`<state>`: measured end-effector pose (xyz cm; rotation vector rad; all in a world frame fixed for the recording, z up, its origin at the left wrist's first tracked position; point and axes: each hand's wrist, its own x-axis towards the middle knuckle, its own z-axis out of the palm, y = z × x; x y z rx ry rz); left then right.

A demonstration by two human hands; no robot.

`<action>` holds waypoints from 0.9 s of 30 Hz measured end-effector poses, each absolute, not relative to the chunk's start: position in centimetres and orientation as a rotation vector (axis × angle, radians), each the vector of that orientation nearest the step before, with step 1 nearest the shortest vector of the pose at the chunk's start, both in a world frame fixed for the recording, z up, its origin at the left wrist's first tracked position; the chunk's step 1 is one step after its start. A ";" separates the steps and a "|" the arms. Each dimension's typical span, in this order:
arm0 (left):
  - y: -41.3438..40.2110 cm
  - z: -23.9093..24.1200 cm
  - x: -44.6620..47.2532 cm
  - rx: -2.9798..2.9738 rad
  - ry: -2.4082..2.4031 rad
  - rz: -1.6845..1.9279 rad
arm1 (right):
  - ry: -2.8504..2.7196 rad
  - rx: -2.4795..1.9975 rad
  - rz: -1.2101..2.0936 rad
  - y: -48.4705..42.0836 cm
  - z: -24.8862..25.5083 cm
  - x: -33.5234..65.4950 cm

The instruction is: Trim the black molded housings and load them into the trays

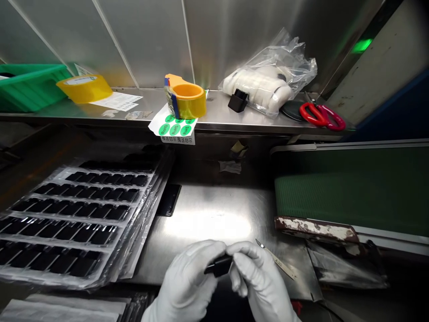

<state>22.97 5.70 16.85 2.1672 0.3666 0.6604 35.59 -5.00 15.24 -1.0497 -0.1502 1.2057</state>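
A small glossy black plastic piece (219, 266) is held between my two white-gloved hands, low in the middle of the view. My left hand (191, 279) grips its left end between thumb and fingers. The fingertips of my right hand (254, 273) pinch its right end. Fingers cover both ends of the piece, so its full shape is hidden. A craft knife (276, 260) with a pale handle lies on the metal bench just right of my right hand. To the left, a stacked clear tray (109, 257) carries rows of similar black pieces (77, 261).
On the back shelf (134, 112) are a green bin (36, 87), yellow tape (85, 89), a tape dispenser (187, 96), a RoHS sticker sheet (176, 129), a bag of white rolls (264, 85), a black block (238, 100) and red scissors (321, 116). A green conveyor (355, 188) runs at right. A phone-like slab (169, 200) lies beside the tray.
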 end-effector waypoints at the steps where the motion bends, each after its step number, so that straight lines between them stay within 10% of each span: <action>1: 6.0 16.6 22.9 2.268 0.305 0.700 | -0.108 -1.080 1.198 -4.8 15.2 35.5; 19: 6.4 15.8 23.9 0.534 0.431 0.073 | -1.163 -1.477 0.258 -5.8 14.4 34.9; 27: 2.9 12.9 25.0 0.316 0.327 0.098 | -1.043 -1.360 0.544 -5.7 14.8 35.6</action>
